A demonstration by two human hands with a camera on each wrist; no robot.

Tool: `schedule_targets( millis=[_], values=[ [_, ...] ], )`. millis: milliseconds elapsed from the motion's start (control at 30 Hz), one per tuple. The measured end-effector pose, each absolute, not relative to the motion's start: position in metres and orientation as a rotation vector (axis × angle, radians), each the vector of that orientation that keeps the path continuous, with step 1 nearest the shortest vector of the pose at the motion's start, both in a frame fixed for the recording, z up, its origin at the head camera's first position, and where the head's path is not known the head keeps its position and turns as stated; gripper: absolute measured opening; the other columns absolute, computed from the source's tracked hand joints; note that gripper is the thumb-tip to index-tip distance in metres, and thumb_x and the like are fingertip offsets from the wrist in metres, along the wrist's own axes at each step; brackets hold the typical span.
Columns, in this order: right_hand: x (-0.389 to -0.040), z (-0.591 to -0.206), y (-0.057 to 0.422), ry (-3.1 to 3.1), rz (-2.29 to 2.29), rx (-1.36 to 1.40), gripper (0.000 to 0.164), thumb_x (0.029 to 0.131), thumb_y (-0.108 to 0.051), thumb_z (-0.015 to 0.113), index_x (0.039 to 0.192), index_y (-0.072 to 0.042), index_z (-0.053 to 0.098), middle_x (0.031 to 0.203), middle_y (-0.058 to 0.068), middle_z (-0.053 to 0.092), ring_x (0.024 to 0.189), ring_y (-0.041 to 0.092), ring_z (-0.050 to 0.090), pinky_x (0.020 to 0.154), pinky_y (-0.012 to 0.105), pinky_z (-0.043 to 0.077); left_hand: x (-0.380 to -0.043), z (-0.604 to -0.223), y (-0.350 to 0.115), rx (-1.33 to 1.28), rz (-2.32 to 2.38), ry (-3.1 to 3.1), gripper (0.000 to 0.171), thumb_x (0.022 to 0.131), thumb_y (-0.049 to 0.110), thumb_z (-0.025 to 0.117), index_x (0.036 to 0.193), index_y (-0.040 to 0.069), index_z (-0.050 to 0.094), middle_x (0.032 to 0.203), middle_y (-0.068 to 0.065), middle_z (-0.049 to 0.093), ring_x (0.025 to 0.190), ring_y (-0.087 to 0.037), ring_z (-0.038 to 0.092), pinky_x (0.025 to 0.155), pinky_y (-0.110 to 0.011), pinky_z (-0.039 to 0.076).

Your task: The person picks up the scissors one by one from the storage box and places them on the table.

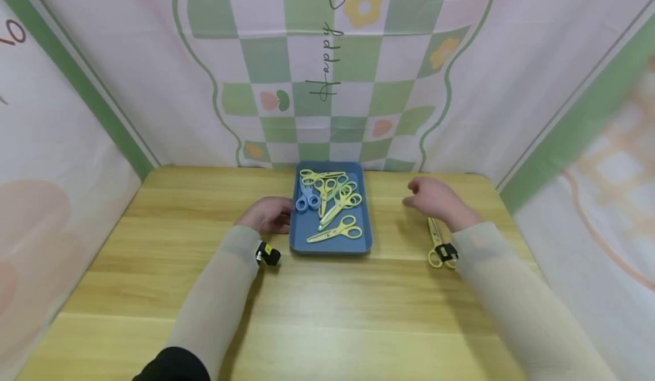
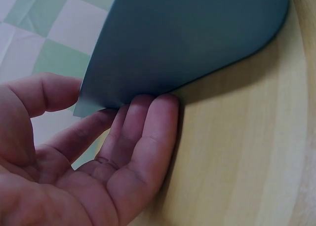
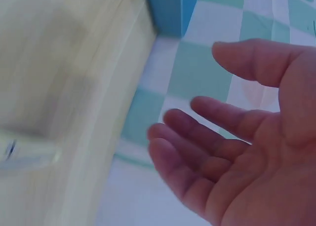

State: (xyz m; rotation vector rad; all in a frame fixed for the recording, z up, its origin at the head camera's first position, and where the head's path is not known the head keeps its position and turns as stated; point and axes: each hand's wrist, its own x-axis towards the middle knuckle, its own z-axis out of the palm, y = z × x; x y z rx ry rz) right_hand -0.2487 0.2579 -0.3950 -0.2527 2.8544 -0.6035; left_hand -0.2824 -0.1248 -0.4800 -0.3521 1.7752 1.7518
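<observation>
A blue tray (image 1: 327,249) sits at the back of the table with several yellow scissors (image 1: 336,231), a green-handled pair and blue scissors (image 1: 307,200) in it. My left hand (image 1: 267,215) is at the tray's left side. In the left wrist view its thumb meets the rim of the tray (image 2: 182,38) and its curled fingers lie against the wall and lower edge. To the right of the tray, my right hand (image 1: 432,199) hovers with loosely bent fingers and holds nothing. Beside its wrist, another pair of yellow scissors (image 1: 435,239) lies on the table, partly hidden by the wrist camera.
The wooden table (image 1: 327,318) reaches back to a checkered cloth (image 1: 353,57) hanging behind the tray. Patterned cloth also closes off the left and right sides. A black band (image 1: 174,365) is on the left sleeve.
</observation>
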Motion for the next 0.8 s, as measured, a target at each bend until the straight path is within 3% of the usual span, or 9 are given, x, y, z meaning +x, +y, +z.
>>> schedule_targets(
  millis=[200, 433, 800],
  values=[
    [-0.270, -0.389, 0.219, 2.876, -0.716, -0.215, 0.055, 0.097, -0.025, 0.058, 0.139, 0.008, 0.048, 0.137, 0.030, 0.050, 0.127, 0.045, 0.046, 0.105, 0.057, 0.039, -0.283, -0.477, -0.126, -0.348, 1.744, 1.782, 0.027, 0.093, 0.009, 0.061, 0.117, -0.002, 0.062, 0.111, -0.016, 0.065, 0.090, -0.025, 0.066, 0.079, -0.038, 0.059],
    [-0.285, -0.389, 0.184, 2.842, -0.925, -0.213, 0.047, 0.095, -0.024, 0.061, 0.135, 0.002, 0.057, 0.131, 0.024, 0.055, 0.116, 0.038, 0.051, 0.098, 0.053, 0.044, -0.282, -0.476, -0.127, -0.344, 1.726, 1.784, 0.026, 0.095, 0.010, 0.058, 0.118, -0.001, 0.062, 0.108, -0.016, 0.065, 0.090, -0.025, 0.065, 0.079, -0.038, 0.059],
    [-0.295, -0.402, 0.151, 2.613, -1.149, -0.155, 0.056, 0.097, -0.023, 0.060, 0.139, 0.012, 0.047, 0.143, 0.029, 0.046, 0.131, 0.042, 0.043, 0.109, 0.051, 0.037, -0.281, -0.479, -0.126, -0.344, 1.748, 1.766, 0.028, 0.093, 0.008, 0.059, 0.119, -0.003, 0.062, 0.109, -0.017, 0.066, 0.091, -0.026, 0.066, 0.079, -0.039, 0.060]
  ],
)
